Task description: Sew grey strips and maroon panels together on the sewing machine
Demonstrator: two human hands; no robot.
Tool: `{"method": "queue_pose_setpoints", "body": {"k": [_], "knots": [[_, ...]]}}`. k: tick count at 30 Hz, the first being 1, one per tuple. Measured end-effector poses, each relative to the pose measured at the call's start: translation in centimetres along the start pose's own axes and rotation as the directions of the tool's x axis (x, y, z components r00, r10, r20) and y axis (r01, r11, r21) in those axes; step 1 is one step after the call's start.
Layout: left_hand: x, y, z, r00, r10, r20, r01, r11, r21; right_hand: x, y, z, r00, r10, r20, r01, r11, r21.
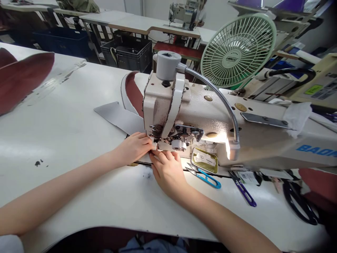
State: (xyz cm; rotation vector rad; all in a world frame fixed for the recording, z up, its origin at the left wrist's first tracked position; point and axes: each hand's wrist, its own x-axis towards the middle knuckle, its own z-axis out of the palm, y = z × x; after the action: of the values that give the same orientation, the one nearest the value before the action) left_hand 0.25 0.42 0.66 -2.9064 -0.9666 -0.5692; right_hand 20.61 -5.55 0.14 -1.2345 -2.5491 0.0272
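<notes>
My left hand point(134, 147) and my right hand point(167, 170) meet under the head of a cream sewing machine point(200, 116). Their fingertips pinch together at the needle area, on the edge of a piece I can barely see there. A grey webbing strap point(118, 117) runs out to the left behind the machine head, joined to a curved dark red panel with a grey border point(131, 91). What lies under the fingers is hidden by the hands and the machine.
Blue thread snips point(207, 177), a small open tin point(204, 160) and purple snips point(244, 191) lie to the right of my hand. A gooseneck lamp point(233, 147) shines there. A green fan point(238, 49) stands behind. Dark red fabric point(22, 79) lies at far left.
</notes>
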Motion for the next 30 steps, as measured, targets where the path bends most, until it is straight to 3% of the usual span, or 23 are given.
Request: {"method": "queue_pose_setpoints", "body": {"k": [7,18,30], "knots": [[0.5,-0.8,0.1,0.999,0.012,0.043,-0.012,1.000,0.000,0.6,0.5,-0.1,0.990,0.134,0.048,-0.135,0.991,0.018],[1.2,-1.8,0.5,0.996,0.037,0.083,-0.038,0.999,0.017,1.4,0.6,0.2,0.981,0.164,0.100,-0.161,0.986,-0.037],[1.1,-4.2,1.9,0.999,0.052,-0.015,-0.053,0.995,-0.086,2.7,1.0,0.6,0.977,0.190,0.100,-0.181,0.979,-0.096]]}}
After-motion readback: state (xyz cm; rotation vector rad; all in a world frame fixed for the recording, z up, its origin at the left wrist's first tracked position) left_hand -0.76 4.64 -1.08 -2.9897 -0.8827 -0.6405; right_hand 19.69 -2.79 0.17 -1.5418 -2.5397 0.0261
